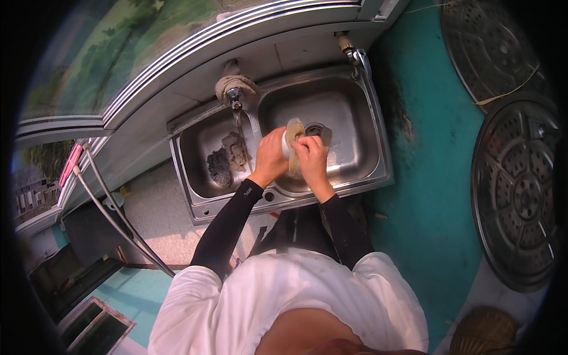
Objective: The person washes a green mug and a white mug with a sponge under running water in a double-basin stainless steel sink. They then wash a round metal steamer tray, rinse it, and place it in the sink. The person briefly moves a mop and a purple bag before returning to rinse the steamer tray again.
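Above the right basin of a stainless steel double sink (357,111), my left hand (270,155) grips a small white container (285,145). A limp, translucent yellowish piece of film or sheet (294,128) lies against the container's right side and hangs below it. My right hand (312,157) pinches this piece with bent fingers, close beside my left hand. Behind the hands, the drain (315,128) is partly hidden. In the left basin lie a dark scouring pad (219,167) and a crumpled beige cloth (235,151).
A tap with a cloth wrapped round it (235,93) rises behind the divider; another tap (356,66) stands at the back right corner. Large perforated metal discs (517,195) are at the right. Flexible hoses (111,222) hang at the left by the window (133,53).
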A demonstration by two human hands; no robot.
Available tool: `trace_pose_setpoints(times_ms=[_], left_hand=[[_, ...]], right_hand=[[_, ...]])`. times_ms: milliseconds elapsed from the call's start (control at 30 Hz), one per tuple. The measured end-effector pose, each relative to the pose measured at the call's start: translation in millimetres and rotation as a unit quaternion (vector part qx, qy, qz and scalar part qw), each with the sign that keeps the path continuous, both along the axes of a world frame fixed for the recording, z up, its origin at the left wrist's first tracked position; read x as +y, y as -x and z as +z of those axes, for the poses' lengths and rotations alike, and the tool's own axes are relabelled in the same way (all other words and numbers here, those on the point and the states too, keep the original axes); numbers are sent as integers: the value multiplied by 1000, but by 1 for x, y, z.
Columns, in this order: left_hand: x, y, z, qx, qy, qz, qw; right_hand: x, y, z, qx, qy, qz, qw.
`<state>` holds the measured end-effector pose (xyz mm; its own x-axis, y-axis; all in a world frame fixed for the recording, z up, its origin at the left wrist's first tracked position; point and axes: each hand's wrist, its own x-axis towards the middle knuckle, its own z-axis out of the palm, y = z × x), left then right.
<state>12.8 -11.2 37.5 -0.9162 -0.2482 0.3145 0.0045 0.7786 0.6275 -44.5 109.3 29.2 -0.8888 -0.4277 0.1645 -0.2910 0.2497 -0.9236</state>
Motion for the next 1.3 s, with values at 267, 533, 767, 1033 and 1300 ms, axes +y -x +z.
trace_pose_setpoints(times_ms=[267,533,767,1033,1300], left_hand=[[9,-3,16,-46,16,-3,999],[0,-6,-1,-41,-10,11,999],[-2,-5,15,-55,53,0,997],[-9,-8,-6,0,7,-10,1000],[-11,-15,-7,-39,-37,30,998]], right_hand=[[-13,43,-14,6,-58,-15,998],[-16,10,21,3,25,36,999],[-14,29,-23,35,-64,-21,997],[-25,17,16,11,51,51,997],[-12,7,2,30,-9,-36,999]])
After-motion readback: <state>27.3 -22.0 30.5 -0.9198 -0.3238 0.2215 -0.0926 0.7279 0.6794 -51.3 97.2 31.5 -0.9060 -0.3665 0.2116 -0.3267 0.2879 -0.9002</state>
